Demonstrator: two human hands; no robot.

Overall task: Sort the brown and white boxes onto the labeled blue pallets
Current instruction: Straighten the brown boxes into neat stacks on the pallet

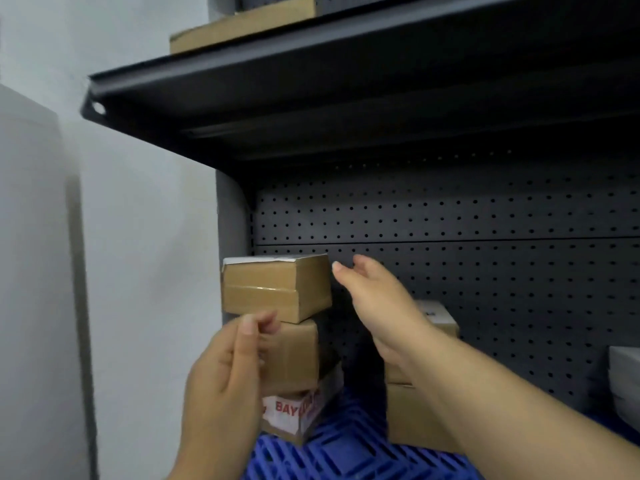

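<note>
I see two bare hands and forearms on my feed. My left hand [225, 368] wears no glove, ring or watch that I can make out, and its forearm is uncovered down to the bottom edge of the frame. My right hand [377, 299] is bare as well, with no sleeve anywhere along the forearm that runs off the lower right corner. The fingernails I can see are short and unpainted. I spot no bracelet, strap or marking on either wrist.
</note>
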